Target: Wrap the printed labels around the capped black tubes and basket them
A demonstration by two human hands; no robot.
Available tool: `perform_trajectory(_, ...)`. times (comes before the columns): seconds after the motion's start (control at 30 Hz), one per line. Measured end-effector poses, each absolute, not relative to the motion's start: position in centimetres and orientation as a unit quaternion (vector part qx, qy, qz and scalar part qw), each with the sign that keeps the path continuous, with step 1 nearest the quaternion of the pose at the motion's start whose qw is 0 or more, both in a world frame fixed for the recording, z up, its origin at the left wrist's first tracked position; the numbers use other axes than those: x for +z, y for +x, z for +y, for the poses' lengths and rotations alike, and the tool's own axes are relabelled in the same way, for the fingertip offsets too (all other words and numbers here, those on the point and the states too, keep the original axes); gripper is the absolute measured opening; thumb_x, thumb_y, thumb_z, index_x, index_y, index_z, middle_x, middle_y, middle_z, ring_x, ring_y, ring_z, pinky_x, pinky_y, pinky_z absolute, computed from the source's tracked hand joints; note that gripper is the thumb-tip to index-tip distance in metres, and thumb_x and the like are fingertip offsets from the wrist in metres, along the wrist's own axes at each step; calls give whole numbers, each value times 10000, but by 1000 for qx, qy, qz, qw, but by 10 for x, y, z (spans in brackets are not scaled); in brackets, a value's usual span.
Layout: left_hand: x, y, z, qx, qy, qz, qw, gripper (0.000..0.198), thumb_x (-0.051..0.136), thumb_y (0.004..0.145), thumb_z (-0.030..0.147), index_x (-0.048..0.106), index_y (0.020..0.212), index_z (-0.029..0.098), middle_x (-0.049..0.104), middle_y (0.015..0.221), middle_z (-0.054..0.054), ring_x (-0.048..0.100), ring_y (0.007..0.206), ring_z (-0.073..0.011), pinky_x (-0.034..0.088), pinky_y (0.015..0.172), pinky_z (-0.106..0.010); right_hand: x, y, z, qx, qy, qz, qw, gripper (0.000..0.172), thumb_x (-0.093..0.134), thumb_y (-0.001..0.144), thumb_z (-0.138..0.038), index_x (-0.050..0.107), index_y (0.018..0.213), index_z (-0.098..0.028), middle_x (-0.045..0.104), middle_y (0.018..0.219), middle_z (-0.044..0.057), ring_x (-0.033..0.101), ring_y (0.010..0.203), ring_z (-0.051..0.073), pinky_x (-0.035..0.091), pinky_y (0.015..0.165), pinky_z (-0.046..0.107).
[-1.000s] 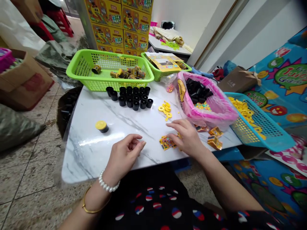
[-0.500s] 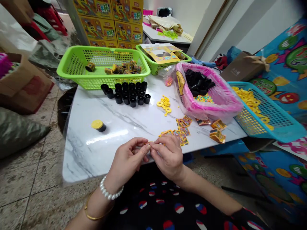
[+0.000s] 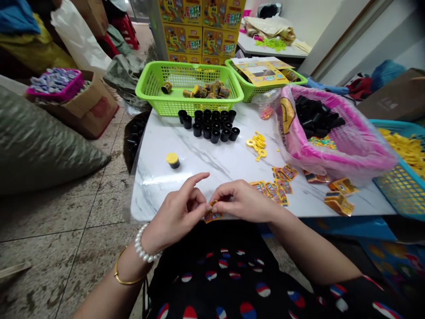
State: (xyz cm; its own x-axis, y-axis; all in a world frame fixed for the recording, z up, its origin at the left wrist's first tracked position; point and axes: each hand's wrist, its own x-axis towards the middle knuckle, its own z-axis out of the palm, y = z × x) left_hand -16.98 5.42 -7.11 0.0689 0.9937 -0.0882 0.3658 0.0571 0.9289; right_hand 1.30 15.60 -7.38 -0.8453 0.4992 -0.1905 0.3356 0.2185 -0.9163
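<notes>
My left hand (image 3: 177, 215) and my right hand (image 3: 242, 201) meet at the near edge of the white marble table (image 3: 206, 164). Both pinch one small yellow printed sticker (image 3: 212, 215) between thumb and fingers; my left forefinger sticks out. More such stickers (image 3: 275, 186) lie spread on the table just right of my right hand. A black cup with a yellow lid (image 3: 173, 160) stands alone to the left. A cluster of open black cups (image 3: 212, 125) stands farther back, with loose yellow rings (image 3: 257, 144) beside it.
A green basket (image 3: 189, 91) with labelled cups and a second green basket (image 3: 265, 75) sit at the back. A pink-lined basket (image 3: 335, 133) of black cups and a blue basket (image 3: 403, 177) of yellow rings are on the right. Cardboard boxes (image 3: 83, 104) and sacks crowd the floor left.
My right hand picked a sticker from the pile on the table and brought it to my left hand. Both hands now hold it at the table's edge. The view shifted left.
</notes>
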Motion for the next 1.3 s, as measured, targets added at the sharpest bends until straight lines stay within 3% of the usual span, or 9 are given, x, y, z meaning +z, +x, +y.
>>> perform_trajectory(0.17, -85, -173, 54, 482, 456, 664, 345, 377, 664, 859, 351, 560, 1191, 206, 646, 851, -9, 594, 658, -114, 478, 597, -213, -90, -5, 162, 580, -356, -709, 185, 129, 697, 799, -293, 738, 806, -171, 731, 746, 21, 633, 667, 149, 500, 643, 269)
perform_trajectory(0.27, -90, -169, 55, 493, 357, 680, 408, 358, 699, 817, 437, 606, 1049, 180, 627, 689, 15, 524, 485, -90, 398, 435, -185, -96, -12, 166, 569, -376, -692, 234, 173, 719, 779, -337, 708, 765, -165, 708, 717, 25, 605, 634, 142, 480, 612, 265)
perform_trajectory(0.47, -91, -164, 59, 518, 299, 678, 427, 276, 754, 748, 416, 675, 799, 157, 545, 463, 50, 417, 389, -67, 291, 376, -164, -103, -14, 167, 596, -355, -685, 219, 225, 736, 766, -381, 689, 756, -161, 677, 683, 6, 581, 611, 134, 459, 584, 249)
perform_trajectory(0.57, -95, -165, 58, 534, 289, 690, 394, 272, 769, 721, 409, 702, 752, 147, 524, 462, 52, 408, 418, -64, 283, 392, -163, -104, -7, 170, 494, -395, -742, 220, 158, 700, 796, -330, 713, 779, -174, 678, 676, 12, 592, 615, 152, 471, 600, 269)
perform_trajectory(0.7, -98, -164, 55, 541, 288, 697, 372, 251, 770, 714, 389, 709, 721, 145, 507, 459, 56, 388, 430, -63, 266, 393, -165, -97, 2, 165, 320, -437, -793, 279, 227, 685, 777, -203, 743, 993, -161, 693, 961, 104, 617, 916, 248, 474, 857, 387)
perform_trajectory(0.8, -92, -161, 51, 541, 294, 691, 380, 267, 778, 708, 402, 715, 709, 142, 506, 458, 54, 387, 429, -63, 277, 394, -167, -87, 2, 150, 355, -388, -792, 311, 356, 673, 833, -284, 696, 1165, -158, 668, 1044, 104, 616, 903, 214, 482, 831, 346)
perform_trajectory(1.0, -80, -153, 38, 577, 269, 659, 401, 280, 775, 741, 415, 696, 811, 157, 518, 491, 62, 416, 440, -60, 321, 410, -153, -85, -18, 127, 563, -381, -684, 264, 241, 681, 804, -338, 666, 645, -158, 559, 569, -29, 476, 550, 104, 374, 525, 227)
perform_trajectory(1.17, -84, -152, 19, 642, 237, 630, 367, 223, 740, 807, 383, 652, 864, 186, 484, 451, 86, 382, 400, -46, 272, 393, -139, -89, -31, 117, 578, -393, -653, 292, 243, 710, 773, -343, 669, 630, -150, 558, 540, -33, 440, 521, 91, 346, 499, 217)
perform_trajectory(1.3, -83, -151, 11, 642, 269, 642, 322, 153, 737, 808, 320, 698, 821, 173, 619, 608, 25, 464, 465, -58, 365, 441, -169, -88, -32, 110, 588, -364, -654, 306, 252, 708, 789, -357, 683, 643, -153, 570, 539, -32, 453, 516, 94, 363, 508, 221)
